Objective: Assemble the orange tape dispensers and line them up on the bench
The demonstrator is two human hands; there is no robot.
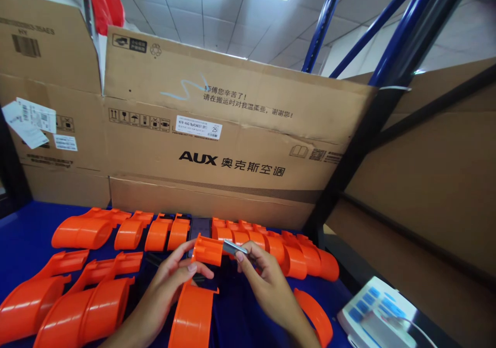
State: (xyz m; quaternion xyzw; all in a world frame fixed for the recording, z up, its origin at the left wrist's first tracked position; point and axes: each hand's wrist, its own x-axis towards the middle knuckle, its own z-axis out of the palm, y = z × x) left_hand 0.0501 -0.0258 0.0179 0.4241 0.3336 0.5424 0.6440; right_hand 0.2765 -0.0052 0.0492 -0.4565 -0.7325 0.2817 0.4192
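My left hand (172, 273) is closed around an orange plastic part (208, 251), fingers behind it and thumb in front. A wide curved orange piece (192, 317) hangs just below that hand; whether it joins the held part I cannot tell. My right hand (265, 273) pinches a small silvery metal piece (234, 247) between thumb and fingers. Its left end meets or nearly meets the right edge of the orange part. The exact kind of metal piece cannot be made out.
Several similar orange parts (81, 231) lie in rows on the blue surface (29, 224), left and right. A dark flat object (200, 227) lies behind my hands. A white device with blue keys (375, 312) stands at right. Cardboard (232, 141) and a dark post (349, 151) bound the back.
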